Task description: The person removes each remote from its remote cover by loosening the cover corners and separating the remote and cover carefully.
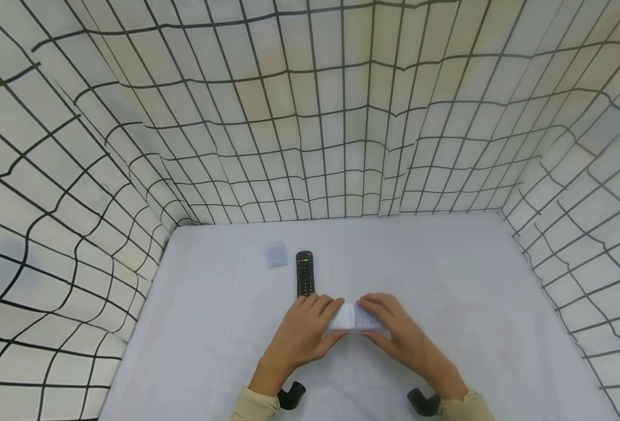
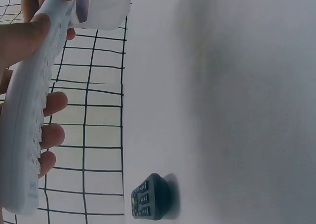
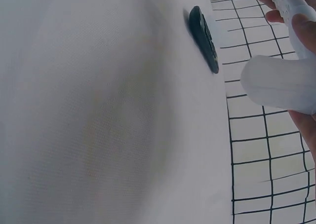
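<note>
My left hand [image 1: 307, 327] grips a white remote control [image 2: 29, 105] with raised buttons, its fingers curled round the edge. Opposite it, my right hand [image 1: 396, 330] holds a smooth white piece [image 3: 276, 83] with a rounded end between thumb and fingers; its exact kind cannot be made out. Both things are held close together above the table, and in the head view the fingers partly cover them. Whether the two touch is not plain. A black remote control [image 1: 305, 273] lies on the cloth just beyond my left hand.
On the white-covered table [image 1: 210, 327], a small bluish see-through packet [image 1: 276, 255] lies left of the black remote. Black curved devices sit at the left wrist [image 1: 292, 396] and right wrist [image 1: 423, 402]. White walls with a dark grid [image 1: 310, 117] enclose the table's back and sides.
</note>
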Tool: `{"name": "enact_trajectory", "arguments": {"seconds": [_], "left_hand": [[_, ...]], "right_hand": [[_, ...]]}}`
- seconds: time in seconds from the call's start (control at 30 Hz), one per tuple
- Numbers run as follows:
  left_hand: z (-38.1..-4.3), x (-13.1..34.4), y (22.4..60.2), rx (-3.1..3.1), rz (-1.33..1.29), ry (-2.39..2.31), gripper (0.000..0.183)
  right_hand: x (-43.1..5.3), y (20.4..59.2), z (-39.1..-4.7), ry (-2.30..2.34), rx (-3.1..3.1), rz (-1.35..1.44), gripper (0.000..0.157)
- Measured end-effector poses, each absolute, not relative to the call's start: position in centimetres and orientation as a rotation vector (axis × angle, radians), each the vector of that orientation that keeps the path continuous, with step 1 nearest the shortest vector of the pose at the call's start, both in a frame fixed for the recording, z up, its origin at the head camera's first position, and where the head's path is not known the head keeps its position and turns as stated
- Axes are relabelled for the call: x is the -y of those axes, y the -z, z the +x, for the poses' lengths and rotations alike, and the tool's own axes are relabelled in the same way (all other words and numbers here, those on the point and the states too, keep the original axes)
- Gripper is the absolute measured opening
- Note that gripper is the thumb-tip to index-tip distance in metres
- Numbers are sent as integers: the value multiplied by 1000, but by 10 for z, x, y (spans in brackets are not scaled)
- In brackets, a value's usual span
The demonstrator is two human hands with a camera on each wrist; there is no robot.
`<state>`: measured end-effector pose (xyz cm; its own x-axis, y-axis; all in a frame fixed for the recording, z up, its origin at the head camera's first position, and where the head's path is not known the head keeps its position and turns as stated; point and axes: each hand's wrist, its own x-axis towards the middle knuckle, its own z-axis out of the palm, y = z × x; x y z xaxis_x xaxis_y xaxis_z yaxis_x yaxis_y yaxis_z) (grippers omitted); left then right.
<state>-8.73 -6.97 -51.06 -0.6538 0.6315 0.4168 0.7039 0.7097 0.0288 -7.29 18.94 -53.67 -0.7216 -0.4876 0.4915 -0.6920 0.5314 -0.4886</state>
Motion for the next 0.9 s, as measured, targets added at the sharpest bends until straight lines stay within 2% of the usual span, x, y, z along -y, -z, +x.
{"name": "enact_trajectory", "arguments": {"seconds": [0.53, 0.9], "left_hand": [[-74, 59, 529, 2503, -766, 424, 59], [-67, 47, 529, 2475, -622, 448, 57]], "right_hand": [[-173, 542, -61, -1076, 2393, 576, 70], [-169, 551, -60, -1037, 2172, 463, 64]]}}
